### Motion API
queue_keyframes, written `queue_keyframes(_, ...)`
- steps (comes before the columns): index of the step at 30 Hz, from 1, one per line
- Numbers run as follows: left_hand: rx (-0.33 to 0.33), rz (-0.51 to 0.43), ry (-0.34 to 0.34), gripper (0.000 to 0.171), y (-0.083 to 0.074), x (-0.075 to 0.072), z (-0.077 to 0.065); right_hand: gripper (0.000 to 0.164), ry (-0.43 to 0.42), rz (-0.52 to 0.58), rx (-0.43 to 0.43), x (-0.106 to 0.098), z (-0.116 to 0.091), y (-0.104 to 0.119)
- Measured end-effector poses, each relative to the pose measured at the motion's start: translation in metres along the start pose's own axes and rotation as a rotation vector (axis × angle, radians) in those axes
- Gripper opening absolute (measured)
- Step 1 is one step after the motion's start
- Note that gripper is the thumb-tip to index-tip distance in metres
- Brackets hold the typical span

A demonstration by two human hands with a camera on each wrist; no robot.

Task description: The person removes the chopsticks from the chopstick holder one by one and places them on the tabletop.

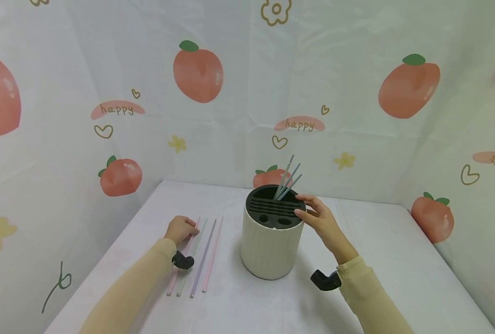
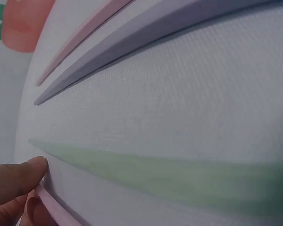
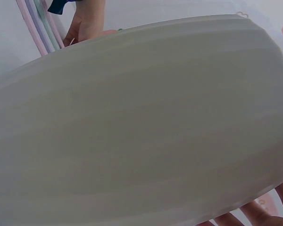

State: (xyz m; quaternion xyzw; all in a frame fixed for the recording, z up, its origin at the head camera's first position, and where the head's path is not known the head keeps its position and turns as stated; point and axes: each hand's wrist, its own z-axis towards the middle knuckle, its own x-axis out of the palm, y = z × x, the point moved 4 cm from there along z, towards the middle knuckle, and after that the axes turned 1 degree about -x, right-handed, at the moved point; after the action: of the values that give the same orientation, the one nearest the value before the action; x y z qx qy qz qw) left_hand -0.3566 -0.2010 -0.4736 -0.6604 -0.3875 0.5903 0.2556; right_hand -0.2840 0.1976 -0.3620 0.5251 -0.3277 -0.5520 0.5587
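Observation:
My left hand (image 1: pixel 182 229) pinches the far end of the leftmost pink chopstick (image 1: pixel 187 246) between thumb and fingers. Beside it lie a green chopstick (image 1: pixel 196 246), a purple chopstick (image 1: pixel 203 260) and another pink chopstick (image 1: pixel 213 255), roughly side by side on the white cloth. To their right stands a cream ribbed utensil holder (image 1: pixel 269 250) with a black slotted top (image 1: pixel 272 206). Three bluish chopsticks (image 1: pixel 288 178) lean in its large rear opening. My right hand (image 1: pixel 320 218) rests at the holder's right rim, fingers spread, and the holder's wall (image 3: pixel 141 122) fills the right wrist view.
White cloth covers the table (image 1: pixel 368 260) and hangs behind as a backdrop (image 1: pixel 239 134) printed with peaches. A black wrist camera (image 1: pixel 183 260) hangs over the left chopsticks, and another black wrist camera (image 1: pixel 326 280) sits right of the holder.

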Motion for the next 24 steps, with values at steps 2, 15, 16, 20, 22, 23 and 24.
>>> queue_keyframes(2, 0.003, 0.01, -0.004, 0.025, -0.0004, -0.0002, -0.0002, 0.046, 0.001, -0.001, -0.003, 0.0002, 0.0004, 0.0)
queue_keyframes(15, 0.014, 0.063, -0.014, 0.026, -0.0007, -0.0006, -0.0014, 0.044, 0.009, 0.001, -0.005, 0.0016, -0.0003, 0.0022)
queue_keyframes(16, 0.014, 0.061, -0.012, 0.026, -0.0006, -0.0005, -0.0012, 0.044, 0.009, 0.0, -0.004, 0.0016, -0.0002, 0.0022)
queue_keyframes(20, 0.015, 0.054, -0.005, 0.026, 0.0004, -0.0001, 0.0, 0.044, 0.005, -0.004, -0.003, 0.0014, -0.0002, 0.0019)
queue_keyframes(22, 0.017, 0.054, -0.001, 0.026, 0.0008, 0.0001, 0.0006, 0.044, 0.003, -0.008, -0.002, 0.0013, -0.0004, 0.0017)
queue_keyframes(23, 0.018, 0.054, -0.001, 0.026, 0.0012, 0.0002, 0.001, 0.044, 0.002, -0.01, -0.002, 0.0013, -0.0004, 0.0017)
queue_keyframes(24, 0.019, 0.055, 0.0, 0.025, 0.0013, 0.0002, 0.0013, 0.044, 0.001, -0.012, -0.001, 0.0013, -0.0005, 0.0018)
